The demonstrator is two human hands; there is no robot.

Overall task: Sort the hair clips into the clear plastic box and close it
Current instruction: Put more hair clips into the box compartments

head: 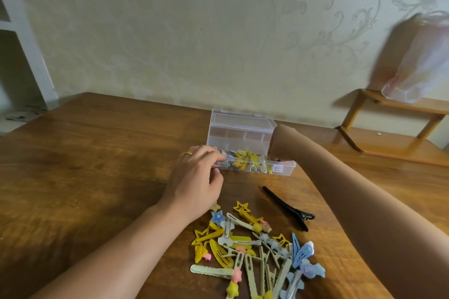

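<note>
Hands (194, 175) reach clear plastic box (245, 143), clips (255, 247) heaped nearby.

One clear box (243, 138) is sitting open on one table (97, 153). One black clip (289, 209) is lying alone. A pile (255, 250) of over twenty coloured clips is lying nearby; exact count unclear. Two hands (194, 177) are showing.
</note>
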